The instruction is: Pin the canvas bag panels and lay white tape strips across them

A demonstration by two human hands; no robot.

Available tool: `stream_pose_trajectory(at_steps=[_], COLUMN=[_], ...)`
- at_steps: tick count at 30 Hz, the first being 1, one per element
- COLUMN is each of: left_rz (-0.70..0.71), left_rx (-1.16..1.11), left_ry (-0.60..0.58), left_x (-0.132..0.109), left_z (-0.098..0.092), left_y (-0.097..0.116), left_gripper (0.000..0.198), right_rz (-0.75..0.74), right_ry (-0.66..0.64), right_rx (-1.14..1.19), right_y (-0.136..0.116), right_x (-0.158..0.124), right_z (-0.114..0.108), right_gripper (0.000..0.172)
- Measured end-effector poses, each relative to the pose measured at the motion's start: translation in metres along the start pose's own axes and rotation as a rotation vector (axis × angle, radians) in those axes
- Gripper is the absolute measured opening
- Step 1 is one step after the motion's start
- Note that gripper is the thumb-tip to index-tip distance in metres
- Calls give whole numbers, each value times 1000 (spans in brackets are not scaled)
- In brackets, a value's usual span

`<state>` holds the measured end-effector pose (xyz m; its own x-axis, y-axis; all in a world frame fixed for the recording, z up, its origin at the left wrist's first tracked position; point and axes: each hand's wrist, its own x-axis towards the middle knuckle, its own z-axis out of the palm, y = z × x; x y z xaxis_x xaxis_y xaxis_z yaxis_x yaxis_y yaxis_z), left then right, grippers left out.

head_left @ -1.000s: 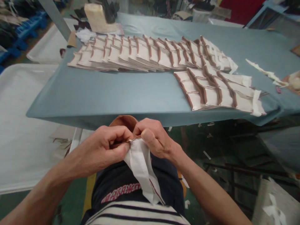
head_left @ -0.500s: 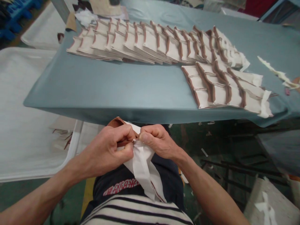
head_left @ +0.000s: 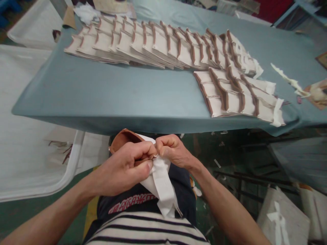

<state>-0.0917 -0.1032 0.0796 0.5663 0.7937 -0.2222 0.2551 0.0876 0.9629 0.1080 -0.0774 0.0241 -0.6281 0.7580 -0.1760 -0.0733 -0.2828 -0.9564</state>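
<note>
Over my lap, just in front of the table edge, I hold a brown and white sewn piece [head_left: 127, 137] that looks like leather with a white backing. My left hand [head_left: 127, 165] is closed on its brown part, thumb and fingers pinching near a gathered edge. Close against it, my right hand [head_left: 174, 151] pinches the same edge; its fingertips hide just what they grip. A loose white strip [head_left: 162, 189] hangs from the pinched spot down towards my striped shirt.
On the blue-covered table [head_left: 102, 88] lies a long overlapping row of white pieces with brown edges [head_left: 160, 42]. A shorter stack [head_left: 237, 93] sits nearer the front edge. White trays [head_left: 22, 129] stand at left. A pale container [head_left: 283, 217] is at lower right.
My view has shifted slightly, so the table items appear further left. My hands stay together at the same edge; more of the piece's brown opening shows above my left hand.
</note>
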Motion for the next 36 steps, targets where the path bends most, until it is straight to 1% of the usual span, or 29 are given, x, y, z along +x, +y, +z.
stream_pose_trajectory(at_steps=[2,4,6,8,10,12,16,18,21,25,30,33,35,36], left_rz=[-21,4,63,137,202,240,259,253,247,232,202,231,266,275], left_rx=[151,273,374,484,571,611,613,624,664,736,865,901,891,873], left_ry=[18,66,107,155,208,252,253,249,263,242,246,253,265,267], left_x=[0,0,0,0,1,2,6,7,6,4,4,3,2,1], left_z=[-5,-8,-9,-8,-5,-3,0,0,1,5,12,16,16,17], left_y=[2,5,9,12,16,21,28,29,28,30,35,35,35,35], left_gripper=[12,16,19,21,21,20,19,19,17,17,18,21,20,20], right_rz=[-25,-55,-113,-207,-320,-423,-569,-603,-612,-646,-559,-530,-563,-597], right_ry=[4,-17,-49,-44,-5,38,94,133,175,133,102,82,84,86], right_rx=[-60,-211,-459,-691,-847,-939,-956,-947,-979,-1075,-1257,-1364,-1381,-1350], right_y=[-10,-26,-45,-62,-73,-78,-72,-67,-64,-70,-83,-89,-90,-89], right_x=[-6,-11,-16,-20,-24,-26,-30,-33,-37,-41,-47,-49,-48,-47], right_z=[-7,-12,-14,-13,-11,-9,-11,-11,-11,-10,-8,-6,-6,-6], right_gripper=[76,67,45,22,10,4,7,8,7,6,12,13,13,15])
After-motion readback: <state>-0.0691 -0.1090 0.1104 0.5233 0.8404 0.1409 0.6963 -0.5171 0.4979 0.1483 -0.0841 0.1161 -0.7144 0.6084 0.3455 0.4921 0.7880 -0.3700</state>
